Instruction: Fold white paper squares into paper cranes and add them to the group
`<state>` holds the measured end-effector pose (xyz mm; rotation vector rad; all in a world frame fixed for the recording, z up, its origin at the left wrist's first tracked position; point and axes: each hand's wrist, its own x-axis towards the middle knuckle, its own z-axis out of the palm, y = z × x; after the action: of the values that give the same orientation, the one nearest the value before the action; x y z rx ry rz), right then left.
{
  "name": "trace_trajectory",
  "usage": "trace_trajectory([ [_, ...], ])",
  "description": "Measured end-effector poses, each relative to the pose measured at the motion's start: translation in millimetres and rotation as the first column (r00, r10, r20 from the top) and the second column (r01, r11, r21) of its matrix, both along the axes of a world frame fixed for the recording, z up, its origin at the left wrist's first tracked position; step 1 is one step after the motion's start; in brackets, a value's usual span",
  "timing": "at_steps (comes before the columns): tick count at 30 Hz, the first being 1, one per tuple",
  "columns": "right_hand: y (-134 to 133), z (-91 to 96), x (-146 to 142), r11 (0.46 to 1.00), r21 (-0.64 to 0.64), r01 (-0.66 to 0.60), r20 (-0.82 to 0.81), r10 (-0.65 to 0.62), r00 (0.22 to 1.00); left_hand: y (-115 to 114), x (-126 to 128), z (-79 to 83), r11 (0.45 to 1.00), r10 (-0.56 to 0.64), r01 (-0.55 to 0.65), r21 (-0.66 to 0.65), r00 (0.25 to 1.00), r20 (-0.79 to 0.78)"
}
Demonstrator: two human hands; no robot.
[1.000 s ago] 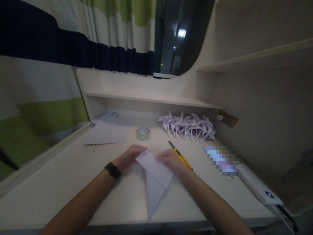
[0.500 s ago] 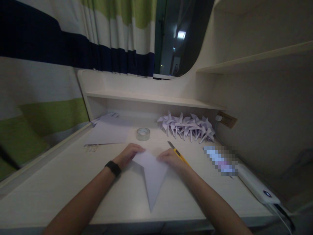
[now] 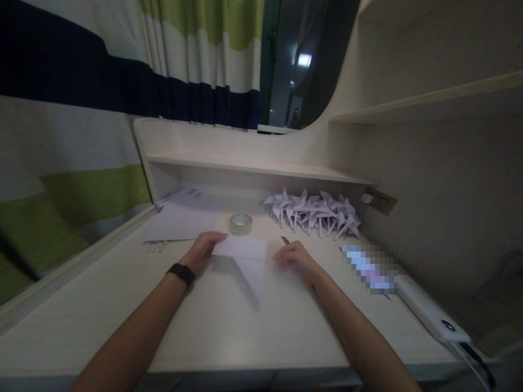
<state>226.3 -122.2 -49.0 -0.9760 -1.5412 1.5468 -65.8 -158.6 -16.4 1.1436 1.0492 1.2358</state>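
My left hand point(image 3: 206, 249), with a dark watch on its wrist, grips the left edge of a folded sheet of white paper point(image 3: 248, 255). The sheet tapers to a point toward the front of the desk, and that part is slightly smeared by motion. Just right of the paper is my right hand point(image 3: 295, 258), apart from it, with blurred fingertips. This hand covers most of the utility knife point(image 3: 285, 239), leaving the blade end in sight; whether it touches the knife is unclear. A roll of clear tape point(image 3: 240, 224) lies behind the paper.
Several white paper pinwheels point(image 3: 312, 211) are heaped at the back right. White sheets point(image 3: 182, 220) lie at the back left. A phone with a pixelated screen point(image 3: 368, 268) and a white power strip point(image 3: 431, 307) line the right side. A low shelf point(image 3: 257, 166) spans the back.
My right hand has let go of the paper and moved right, over the utility knife. My left hand has shifted left with the paper, which has turned and swung away from the front edge.
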Motion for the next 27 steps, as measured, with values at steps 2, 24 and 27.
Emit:
trace_trajectory([
  [2, 4, -2.7, -1, 0.995, 0.021, 0.101, -0.083, -0.099, 0.992, 7, 1, -6.6, 1.000, 0.019, -0.019, 0.000, 1.000, -0.007],
  [24, -2, -5.6, -17, 0.977, 0.094, 0.193, 0.038, -0.197, 0.980, 3, 41, -31.4, 0.926, -0.281, 0.362, 0.110, 0.852, -0.441],
  [27, 0, -2.0, -12, 0.982, 0.063, 0.179, 0.042, -0.182, 0.982, 3, 44, -29.7, 0.916, -0.278, 0.376, 0.141, 0.847, -0.452],
])
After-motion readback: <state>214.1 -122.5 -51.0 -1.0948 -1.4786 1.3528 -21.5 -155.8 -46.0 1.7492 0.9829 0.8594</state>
